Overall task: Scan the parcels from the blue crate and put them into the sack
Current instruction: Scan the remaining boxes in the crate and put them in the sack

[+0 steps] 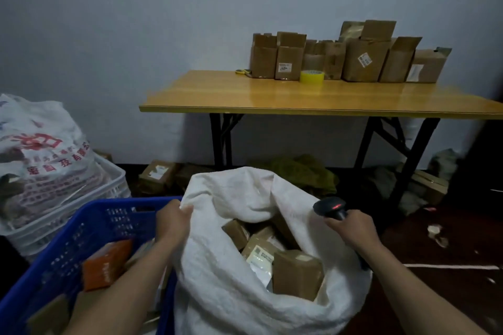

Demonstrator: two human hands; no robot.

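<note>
Lower centre, I see the left hand pinching the white sack at its rim. The right hand is curled round the barcode scanner. Brown parcels lie inside the sack. The blue crate, lower left, holds an orange box.

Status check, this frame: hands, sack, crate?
Left hand grips sack rim; right hand holds scanner. Parcels already in sack, more in blue crate. Far rim sags partly over the mouth.

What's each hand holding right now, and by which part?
The left hand grips the white sack by the left edge of its rim. The right hand holds the scanner by its handle.
</note>
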